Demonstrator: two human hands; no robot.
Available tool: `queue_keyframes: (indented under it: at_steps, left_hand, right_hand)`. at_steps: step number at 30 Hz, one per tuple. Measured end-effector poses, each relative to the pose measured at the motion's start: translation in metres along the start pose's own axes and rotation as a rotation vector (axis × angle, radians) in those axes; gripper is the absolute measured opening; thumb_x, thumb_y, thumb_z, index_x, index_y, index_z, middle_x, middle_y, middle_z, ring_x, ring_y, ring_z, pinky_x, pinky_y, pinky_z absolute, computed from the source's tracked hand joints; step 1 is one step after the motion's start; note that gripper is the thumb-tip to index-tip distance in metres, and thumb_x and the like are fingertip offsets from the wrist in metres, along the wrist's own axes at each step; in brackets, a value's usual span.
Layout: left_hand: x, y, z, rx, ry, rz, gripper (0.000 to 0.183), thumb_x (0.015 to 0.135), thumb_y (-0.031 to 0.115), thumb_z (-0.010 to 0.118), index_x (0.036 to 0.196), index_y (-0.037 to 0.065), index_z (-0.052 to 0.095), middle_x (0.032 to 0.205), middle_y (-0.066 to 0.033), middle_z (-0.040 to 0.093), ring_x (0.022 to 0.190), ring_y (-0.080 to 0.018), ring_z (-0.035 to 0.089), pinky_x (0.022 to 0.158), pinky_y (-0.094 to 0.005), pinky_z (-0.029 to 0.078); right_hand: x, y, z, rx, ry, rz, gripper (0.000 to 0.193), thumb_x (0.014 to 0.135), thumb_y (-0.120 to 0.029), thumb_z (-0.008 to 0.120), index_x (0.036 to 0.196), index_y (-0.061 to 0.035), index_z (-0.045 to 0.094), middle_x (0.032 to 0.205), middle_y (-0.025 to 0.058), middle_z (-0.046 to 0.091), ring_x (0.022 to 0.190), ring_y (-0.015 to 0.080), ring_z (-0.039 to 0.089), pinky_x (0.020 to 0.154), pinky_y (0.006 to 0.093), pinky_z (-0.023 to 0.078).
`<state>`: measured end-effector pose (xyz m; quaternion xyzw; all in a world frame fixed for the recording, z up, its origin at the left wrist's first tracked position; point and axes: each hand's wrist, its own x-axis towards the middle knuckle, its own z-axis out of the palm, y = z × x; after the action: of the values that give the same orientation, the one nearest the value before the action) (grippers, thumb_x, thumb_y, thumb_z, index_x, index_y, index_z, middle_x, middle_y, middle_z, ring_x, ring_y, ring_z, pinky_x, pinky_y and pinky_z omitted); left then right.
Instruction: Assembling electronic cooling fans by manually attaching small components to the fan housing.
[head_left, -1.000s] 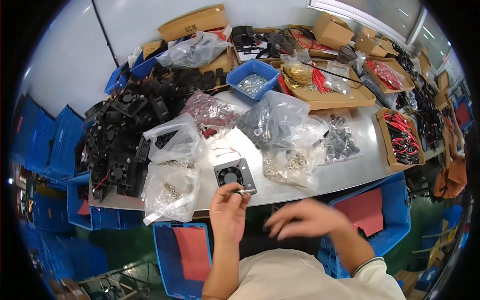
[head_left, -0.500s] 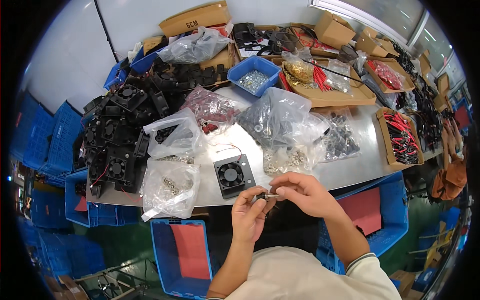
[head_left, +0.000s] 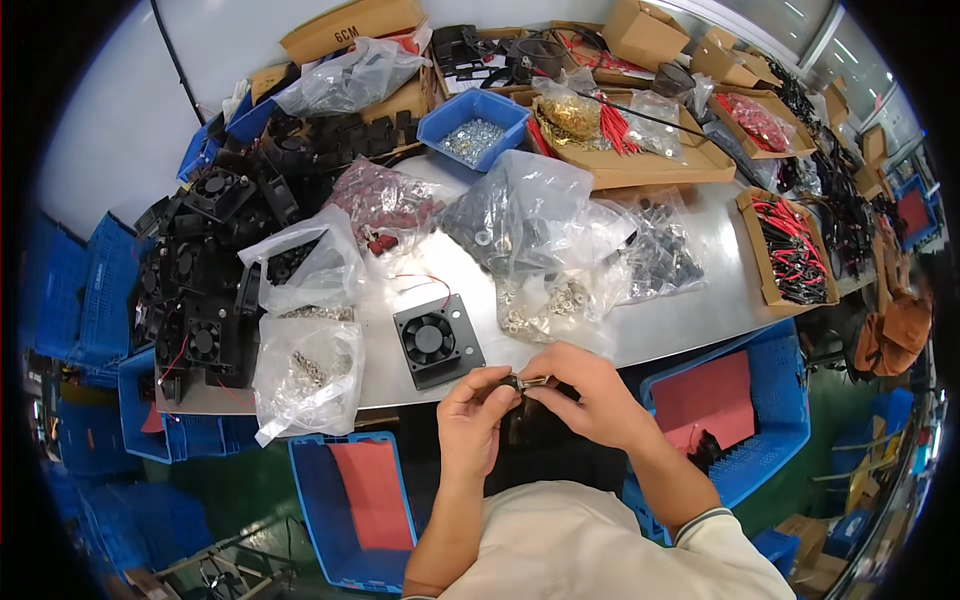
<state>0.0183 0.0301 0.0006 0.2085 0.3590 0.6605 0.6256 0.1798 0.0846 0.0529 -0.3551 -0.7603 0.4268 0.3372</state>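
Just off the front edge of the table, my left hand (head_left: 470, 418) pinches a small black part with a metal stem (head_left: 514, 383) between thumb and fingertips. From the other side my right hand (head_left: 592, 396) has its thumb and fingers closed on the part's metal end; the exact kind of part is too small to make out. Closest to both hands, a black square cooling fan on a flat plate (head_left: 432, 337) lies on the metal table (head_left: 410, 398), its thin red wire reaching up and away. A plastic bag of small metal pieces (head_left: 545, 310) rests right beyond my right hand.
Black fan units (head_left: 205, 300) pile up at the left beside a clear bag (head_left: 310, 372). A blue bin of metal pieces (head_left: 472, 140) and a carton of red and black leads (head_left: 787, 245) stand farther back. Blue crates (head_left: 352, 500) sit below the table edge.
The view has shifted, so the table things appear slightly lower left. My right fingers have closed in on the metal end of the part, and both hands are nearer together.
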Motion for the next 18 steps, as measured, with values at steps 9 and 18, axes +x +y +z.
queue_keyframes:
  at_steps: [9,18]
  left_hand:
    - [-0.0013,-0.0048,0.0012,0.049,-0.055,0.008,0.025,0.084,-0.01,0.065,0.108,-0.004,0.065,0.1,-0.0056,0.061,0.09,-0.013,0.061,0.082,-0.0251,0.051]
    - [-0.0017,-0.0019,-0.0037,0.1,-0.062,0.023,0.023,0.085,-0.006,0.066,0.108,-0.005,0.064,0.101,-0.006,0.063,0.088,-0.0151,0.067,0.08,-0.0268,0.058]
  right_hand:
    - [-0.0063,0.0043,-0.0018,0.019,0.013,0.063,0.015,0.085,0.0,0.066,0.1,-0.0012,0.065,0.086,0.0107,0.064,0.075,0.0212,0.063,0.068,0.0293,0.05]
    - [-0.004,0.0067,0.0009,0.006,0.034,-0.067,0.014,0.084,0.001,0.065,0.098,-0.0013,0.064,0.087,0.0108,0.064,0.077,0.0241,0.063,0.068,0.0305,0.05]
